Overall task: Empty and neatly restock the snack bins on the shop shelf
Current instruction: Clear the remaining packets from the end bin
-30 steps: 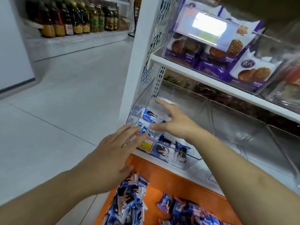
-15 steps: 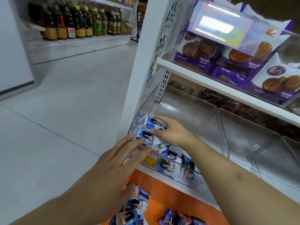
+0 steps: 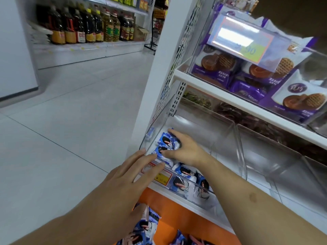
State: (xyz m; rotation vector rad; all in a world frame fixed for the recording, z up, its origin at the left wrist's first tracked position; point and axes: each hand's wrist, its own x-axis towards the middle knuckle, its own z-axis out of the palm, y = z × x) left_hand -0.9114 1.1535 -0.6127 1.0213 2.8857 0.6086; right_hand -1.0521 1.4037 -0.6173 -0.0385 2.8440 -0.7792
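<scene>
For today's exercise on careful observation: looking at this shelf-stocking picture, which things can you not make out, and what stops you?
Head view:
- Price label on the clear bin: partly covered by the left hand.
- Blue cookie packets under the right hand: their number is hidden by the palm.
- Upper price card: washed out by glare.
- Packets below the shelf: cut off by the bottom edge.

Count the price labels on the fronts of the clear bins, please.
2. One label on the lower bin of blue packets, partly under the left hand; one label on the upper bin of purple waffle packs. More may be hidden rightward.
</scene>
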